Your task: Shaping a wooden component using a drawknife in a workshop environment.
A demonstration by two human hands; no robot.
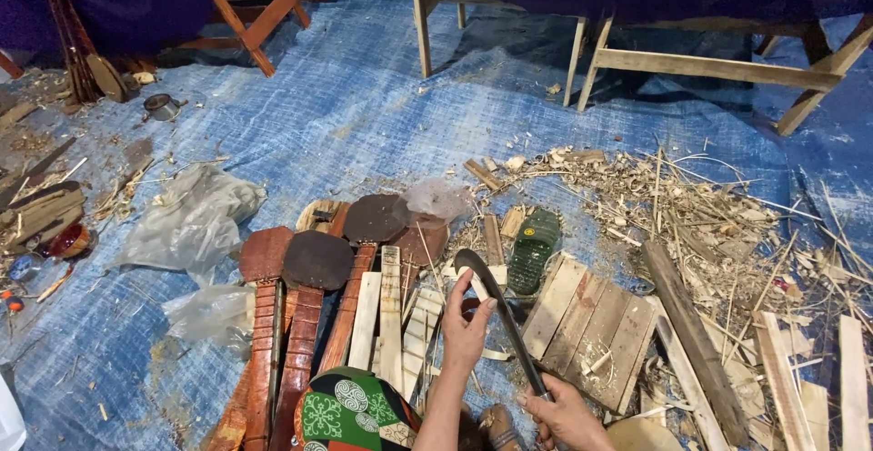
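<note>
My right hand (566, 416) grips the handle of a long curved dark blade (496, 301) at the bottom centre. The blade rises up and left, its hooked tip above the wooden pieces. My left hand (466, 328) rests its fingers against the middle of the blade, thumb on the near side. Just left of the hands lie several reddish-brown wooden instrument bodies with round heads (316, 260) and pale wooden slats (391, 310). A small plank pallet (596, 319) lies right of the blade.
A blue tarp (364, 115) covers the floor. A green sandal (532, 249) lies by the pallet. Wood shavings and splinters (691, 215) pile at right. Crumpled clear plastic (191, 224) sits at left. Wooden trestle legs (709, 65) stand at the back. A patterned green cloth (350, 415) lies near me.
</note>
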